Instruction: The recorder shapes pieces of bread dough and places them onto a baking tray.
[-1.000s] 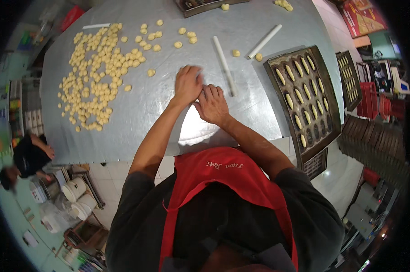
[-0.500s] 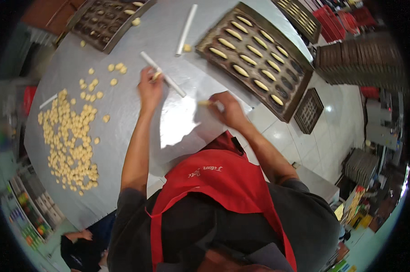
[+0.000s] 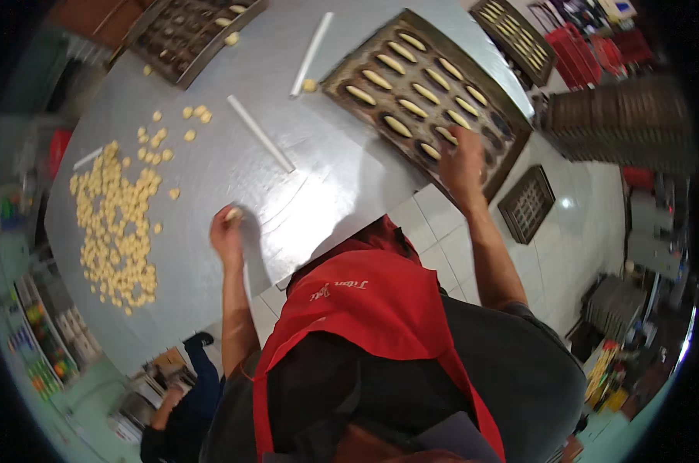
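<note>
My left hand [image 3: 226, 235] is closed on a small pale dough ball [image 3: 234, 214], near the table's front edge. A white rolling pin [image 3: 260, 133] lies loose on the metal table, beyond that hand. Over the dark moulded baking tray [image 3: 349, 65] at right, my right hand [image 3: 464, 168] reaches down with its fingers bent together. What they hold is hidden under the hand. Beside its fingertips lies a long dough strip [image 3: 446, 135] in a well. Many of the tray's oval wells hold such strips; several at its right are bare.
A heap of dough balls [image 3: 118, 239] spreads over the left of the table [image 3: 203, 297]. Another white rod [image 3: 312, 54] lies farther off, near a second mould tray [image 3: 181, 73]. Stacked trays [image 3: 616, 127] stand at right, and a person's arm [image 3: 166, 407] shows at lower left.
My right hand has moved from the table to the tray, with the dough strip it carried now out of sight. My left hand has left the rolling pin and come nearer, holding a dough ball.
</note>
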The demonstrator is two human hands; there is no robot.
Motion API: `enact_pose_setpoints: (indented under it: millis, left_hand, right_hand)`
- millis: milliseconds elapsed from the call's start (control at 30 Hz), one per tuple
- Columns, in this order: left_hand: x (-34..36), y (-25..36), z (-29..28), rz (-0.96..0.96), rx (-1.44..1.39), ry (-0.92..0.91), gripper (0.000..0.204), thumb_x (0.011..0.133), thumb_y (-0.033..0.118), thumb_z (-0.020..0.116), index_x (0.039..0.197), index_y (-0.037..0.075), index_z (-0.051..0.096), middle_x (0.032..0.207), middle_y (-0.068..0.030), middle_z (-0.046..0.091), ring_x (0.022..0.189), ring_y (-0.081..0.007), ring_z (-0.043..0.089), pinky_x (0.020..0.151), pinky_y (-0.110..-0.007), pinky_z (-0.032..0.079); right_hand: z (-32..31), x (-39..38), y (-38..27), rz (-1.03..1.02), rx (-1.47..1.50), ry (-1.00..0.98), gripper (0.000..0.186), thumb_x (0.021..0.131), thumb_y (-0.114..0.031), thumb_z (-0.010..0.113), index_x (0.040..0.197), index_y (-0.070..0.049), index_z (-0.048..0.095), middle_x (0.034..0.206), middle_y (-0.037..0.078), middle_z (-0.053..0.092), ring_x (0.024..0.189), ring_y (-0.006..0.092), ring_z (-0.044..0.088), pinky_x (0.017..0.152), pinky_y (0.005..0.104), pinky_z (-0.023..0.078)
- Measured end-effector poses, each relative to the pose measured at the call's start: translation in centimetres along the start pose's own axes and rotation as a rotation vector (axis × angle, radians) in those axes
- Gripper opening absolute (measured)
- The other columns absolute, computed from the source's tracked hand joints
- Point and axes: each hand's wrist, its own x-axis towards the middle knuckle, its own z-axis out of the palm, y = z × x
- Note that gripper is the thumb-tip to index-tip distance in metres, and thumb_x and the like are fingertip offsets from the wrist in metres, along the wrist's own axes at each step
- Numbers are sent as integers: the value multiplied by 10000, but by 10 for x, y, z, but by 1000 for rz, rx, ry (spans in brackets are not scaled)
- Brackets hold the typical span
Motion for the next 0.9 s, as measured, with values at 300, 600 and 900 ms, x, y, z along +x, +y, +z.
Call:
enact_pose_setpoints:
  millis: [300, 600, 900]
  left_hand:
    - [-49, 28, 87, 742, 840, -58, 335, 955, 190, 746, 1271, 77, 743, 1337, -106, 734, 1202, -387, 653, 1027, -539, 507]
    - [-34, 22, 52, 545, 931, 17, 703, 1073, 329, 564, 1702, 77, 378, 1766, -273, 278, 1618, -513, 264, 1318, -606, 205]
    - [-52, 5, 41, 576, 971, -154, 717, 1045, 282, 588, 1680, 19, 382, 1737, -200, 387, 1619, -371, 340, 1327, -565, 214]
  right_hand:
    - [221, 68, -243, -265, 211, -453, 525, 981, -342, 772, 1349, 1, 622, 1213, 205, 712, 1182, 407, 675, 997, 492, 564]
    - [164, -35, -191, -780, 522, -571, 294, 982, -104, 659, 1261, -24, 701, 1194, 160, 685, 1134, 382, 620, 1039, 491, 483]
    - [147, -66, -191, -620, 492, -596, 503, 864, -252, 823, 1292, -49, 651, 1260, 192, 645, 1186, 404, 571, 1002, 546, 458]
